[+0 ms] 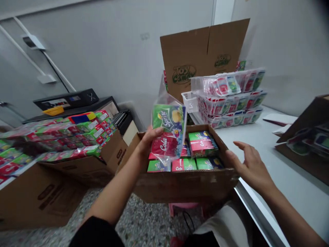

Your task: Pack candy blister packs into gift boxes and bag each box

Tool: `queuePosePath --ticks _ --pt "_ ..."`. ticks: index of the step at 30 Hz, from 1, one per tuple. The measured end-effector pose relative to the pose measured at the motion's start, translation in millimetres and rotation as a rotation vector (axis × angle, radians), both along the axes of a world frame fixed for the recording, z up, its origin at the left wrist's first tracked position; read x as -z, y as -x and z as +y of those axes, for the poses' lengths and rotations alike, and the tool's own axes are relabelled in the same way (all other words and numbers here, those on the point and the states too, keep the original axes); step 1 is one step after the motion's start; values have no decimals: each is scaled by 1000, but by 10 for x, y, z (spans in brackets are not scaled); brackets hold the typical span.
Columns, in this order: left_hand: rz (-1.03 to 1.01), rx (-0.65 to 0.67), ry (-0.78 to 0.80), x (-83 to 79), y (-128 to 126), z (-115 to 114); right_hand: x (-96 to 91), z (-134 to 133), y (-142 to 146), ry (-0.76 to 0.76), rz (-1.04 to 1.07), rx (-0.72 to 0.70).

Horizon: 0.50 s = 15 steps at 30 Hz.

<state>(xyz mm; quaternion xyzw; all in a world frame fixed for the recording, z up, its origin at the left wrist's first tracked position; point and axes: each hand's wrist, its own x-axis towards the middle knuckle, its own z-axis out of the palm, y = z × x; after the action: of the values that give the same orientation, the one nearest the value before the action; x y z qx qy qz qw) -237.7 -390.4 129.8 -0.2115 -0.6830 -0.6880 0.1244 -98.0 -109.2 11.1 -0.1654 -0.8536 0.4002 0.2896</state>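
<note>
My left hand (148, 140) grips the left edge of a candy box in a clear plastic bag (168, 132), green above and red below, printed Sprite and Cola. It is held upright over an open cardboard box (185, 183). Inside that box stand several similar candy boxes (203, 142), green, red and dark blue. Just off the box's right rim, my right hand (248, 163) hovers with thumb and fingers apart, holding nothing. The bagged box hides part of the carton's left side.
Stacked clear trays of red and green packets (231, 99) stand on the white table (288, 168). A tall brown carton flap (203, 55) rises behind them. At left, an open carton (59, 192) sits beside piled candy boxes (72, 132). Another carton (305, 151) is at far right.
</note>
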Motion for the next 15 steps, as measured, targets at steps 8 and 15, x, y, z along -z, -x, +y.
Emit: queuePosePath --ticks 8,15 --pt "282 256 1230 827 1033 -18 344 129 176 156 -311 -130" --pt "301 227 1106 1244 1043 232 319 96 137 203 -294 -105"
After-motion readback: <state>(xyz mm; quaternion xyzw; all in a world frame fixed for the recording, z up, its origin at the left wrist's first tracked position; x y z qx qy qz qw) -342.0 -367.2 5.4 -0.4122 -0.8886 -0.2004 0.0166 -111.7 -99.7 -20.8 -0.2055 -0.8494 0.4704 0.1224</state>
